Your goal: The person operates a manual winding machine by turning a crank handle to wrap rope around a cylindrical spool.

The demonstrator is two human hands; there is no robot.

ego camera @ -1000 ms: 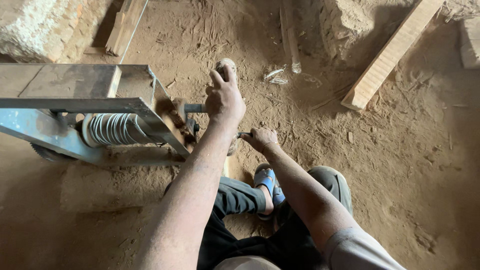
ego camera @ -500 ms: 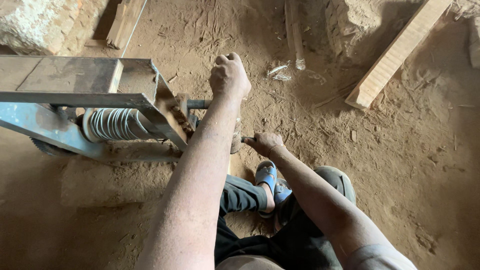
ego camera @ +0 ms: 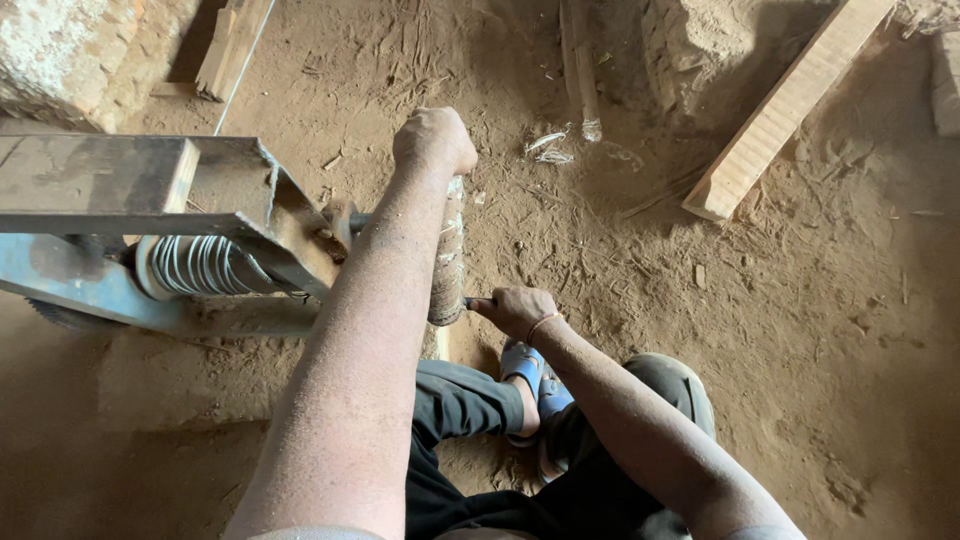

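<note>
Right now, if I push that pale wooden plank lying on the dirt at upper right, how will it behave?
The wooden plank looks stiff: thick, straight-edged. Flat on the sandy floor, it would probably slide, not roll. Likely heavy-ish for one hand, judging by its thickness.

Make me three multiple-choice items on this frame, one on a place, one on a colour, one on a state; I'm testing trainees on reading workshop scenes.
1. Where does the wooden plank lie?
A. upper right, on the dirt floor
B. across the person's lap
C. on top of the metal frame

2. What colour is the sandal?
A. red
B. blue
C. yellow

3. How is the left hand held?
A. flat and open on the ground
B. pointing with one finger
C. closed in a fist at the top of the wooden piece

Answers: 1 A, it rests slanted on the floor, far from the metal frame. 2 B, its straps show blue. 3 C, the fingers curl shut there.
</note>
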